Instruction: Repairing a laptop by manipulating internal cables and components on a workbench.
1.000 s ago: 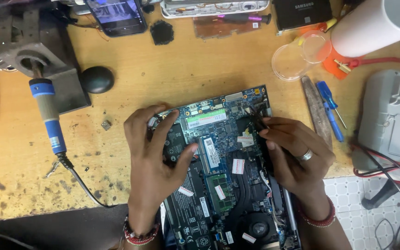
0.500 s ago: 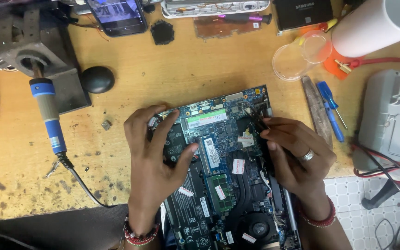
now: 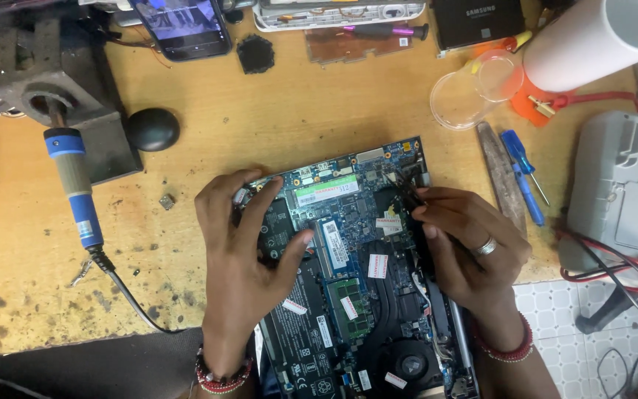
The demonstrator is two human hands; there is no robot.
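Resting flat, the left hand presses the open laptop board, holding nothing. The right hand pinches a thin black tool near the board's top edge. Bare table lies above.

A blue circuit board with white stickers and a green strip is seen at centre. A blue-handled soldering iron is laid at the left on the tan wooden bench. Red beaded bands are worn on both wrists. A blue screwdriver is seen at right.
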